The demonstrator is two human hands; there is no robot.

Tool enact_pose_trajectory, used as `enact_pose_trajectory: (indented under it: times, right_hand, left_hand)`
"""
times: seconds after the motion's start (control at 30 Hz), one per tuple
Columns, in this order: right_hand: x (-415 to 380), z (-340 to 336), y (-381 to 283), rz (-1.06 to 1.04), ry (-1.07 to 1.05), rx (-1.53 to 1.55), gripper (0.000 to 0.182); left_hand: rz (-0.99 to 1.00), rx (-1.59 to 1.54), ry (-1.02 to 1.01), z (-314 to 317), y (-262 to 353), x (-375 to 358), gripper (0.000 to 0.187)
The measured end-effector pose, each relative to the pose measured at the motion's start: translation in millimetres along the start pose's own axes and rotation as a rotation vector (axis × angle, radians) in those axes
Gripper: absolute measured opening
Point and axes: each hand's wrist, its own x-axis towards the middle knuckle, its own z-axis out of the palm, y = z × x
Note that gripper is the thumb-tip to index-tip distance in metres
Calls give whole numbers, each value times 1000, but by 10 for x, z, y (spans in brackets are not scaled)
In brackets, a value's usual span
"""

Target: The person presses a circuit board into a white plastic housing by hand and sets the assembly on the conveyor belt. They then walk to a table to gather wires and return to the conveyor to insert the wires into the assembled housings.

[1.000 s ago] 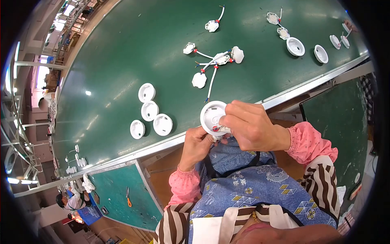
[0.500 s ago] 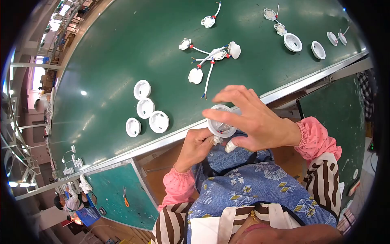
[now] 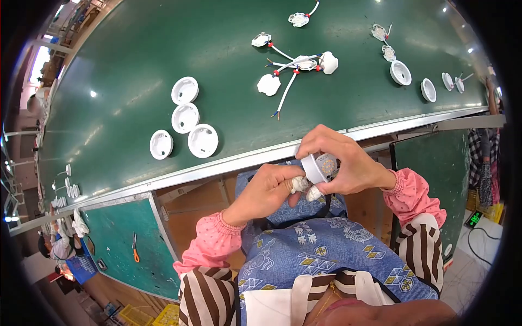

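Note:
Just off the table's front edge, both hands hold a white round lamp housing (image 3: 311,169), tilted so its open side faces right. A pale LED module (image 3: 327,164) with small yellowish dots shows in its opening. My right hand (image 3: 350,163) curls round the housing from the right, fingers on top and the white-wrapped thumb below. From the left, my left hand (image 3: 270,189) grips the back of the housing, with a white wrap on one digit. Its other fingers are partly hidden. Beyond the hands, several wired LED modules (image 3: 268,85) lie in a cluster on the green table.
Several white housings (image 3: 203,141) stand at the left of the green table (image 3: 125,125). More housings (image 3: 401,73) and modules (image 3: 379,32) lie at the right. Orange-handled scissors (image 3: 136,251) rest on a lower green surface. The table's metal edge (image 3: 239,162) runs before me.
The housing has turned from facing up to facing right, showing the LED module. My right fingers have closed round it, and my left hand has shifted to its back. The view has shifted too.

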Motion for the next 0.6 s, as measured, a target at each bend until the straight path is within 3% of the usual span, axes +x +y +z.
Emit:
enact_pose_trajectory:
  times: [0.27, 0.37, 0.47, 0.6]
  right_hand:
    - [7, 24, 65, 31, -8, -43, 60]
    - [-1, 116, -28, 13, 127, -136, 57]
    - [-45, 290, 36, 81, 247, -161, 49]
    - [-80, 384, 200, 127, 309, -46, 32]
  left_hand:
    - [-55, -122, 62, 60, -37, 37, 22]
    - [-44, 1, 154, 117, -81, 23, 26]
    - [16, -36, 208, 235, -128, 25, 25]
    - [-14, -131, 129, 196, -101, 21, 26]
